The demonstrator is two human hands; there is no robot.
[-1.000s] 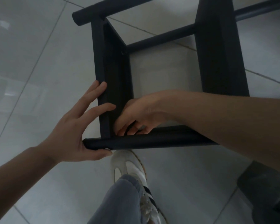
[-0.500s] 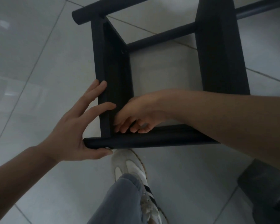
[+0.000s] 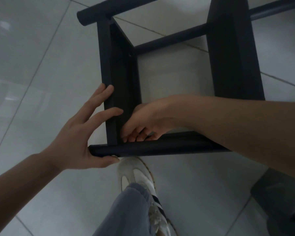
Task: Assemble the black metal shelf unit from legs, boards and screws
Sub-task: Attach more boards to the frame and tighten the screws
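The head view looks down on a black shelf frame [image 3: 169, 147] lying on its side on the pale tiled floor [image 3: 32, 57], just beyond a white shoe [image 3: 136, 174]. The left hand [image 3: 82, 133] braces its near corner, thumb under the end of the near leg [image 3: 160, 148], straight fingers [image 3: 99, 96] resting on the edge of the left board [image 3: 121, 79]. The right hand [image 3: 143, 123] reaches inside that corner with fingers curled down; whether they pinch anything cannot be told.

R hand [image 3: 143, 123] fingers now curled lower into shelf corner [image 3: 121, 142].
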